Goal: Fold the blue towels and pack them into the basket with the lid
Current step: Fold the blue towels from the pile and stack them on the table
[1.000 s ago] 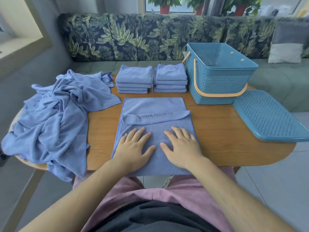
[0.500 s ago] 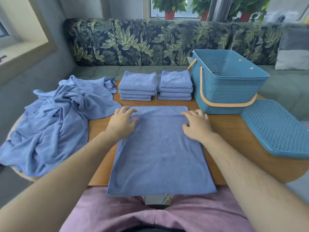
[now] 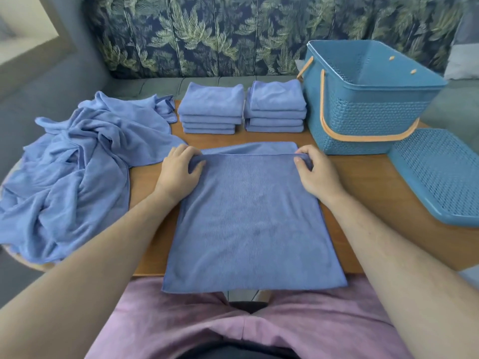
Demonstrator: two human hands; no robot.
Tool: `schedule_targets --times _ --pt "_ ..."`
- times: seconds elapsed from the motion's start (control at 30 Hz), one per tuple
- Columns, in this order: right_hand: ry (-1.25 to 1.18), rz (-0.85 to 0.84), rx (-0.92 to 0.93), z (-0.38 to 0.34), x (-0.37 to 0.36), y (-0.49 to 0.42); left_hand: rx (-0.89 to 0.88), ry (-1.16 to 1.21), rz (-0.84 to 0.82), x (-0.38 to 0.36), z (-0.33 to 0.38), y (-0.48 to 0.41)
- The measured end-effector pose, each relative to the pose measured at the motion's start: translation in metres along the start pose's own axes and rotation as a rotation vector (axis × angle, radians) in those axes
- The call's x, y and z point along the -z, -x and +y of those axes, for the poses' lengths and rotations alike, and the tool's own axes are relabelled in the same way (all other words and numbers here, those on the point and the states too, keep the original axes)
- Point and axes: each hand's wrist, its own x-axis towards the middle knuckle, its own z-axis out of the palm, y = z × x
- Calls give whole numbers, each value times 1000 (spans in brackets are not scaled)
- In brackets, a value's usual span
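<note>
On the wooden tabletop (image 3: 363, 182), the half-folded towel (image 3: 251, 216) lay at the near edge, left of the open basket (image 3: 368, 107). My hands had only reached its far corners before; now my left hand (image 3: 178, 172) and right hand (image 3: 316, 172) each pinched a corner of the top layer.

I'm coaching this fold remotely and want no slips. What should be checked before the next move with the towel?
1. Left hand grips the towel at its far left corner: ok.
2. Right hand pinches the far right corner: ok.
3. Towel lies flat, unwrinkled: ok.
4. Near edge on the table: not ok, it overhangs.
5. Basket open, lid off beside it: ok.
6. Layers beneath aligned: cannot tell.
</note>
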Motion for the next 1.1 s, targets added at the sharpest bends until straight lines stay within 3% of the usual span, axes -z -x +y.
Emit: schedule_targets --times 0.23,0.63,1.1 --pt "42 -35 -1 -3 -1 4 -40 -5 47 2 2 0" --pt "151 50 -62 -6 0 7 98 53 76 4 6 0" --pt "383 -78 -48 -6 -3 5 95 18 -82 -5 -4 -4"
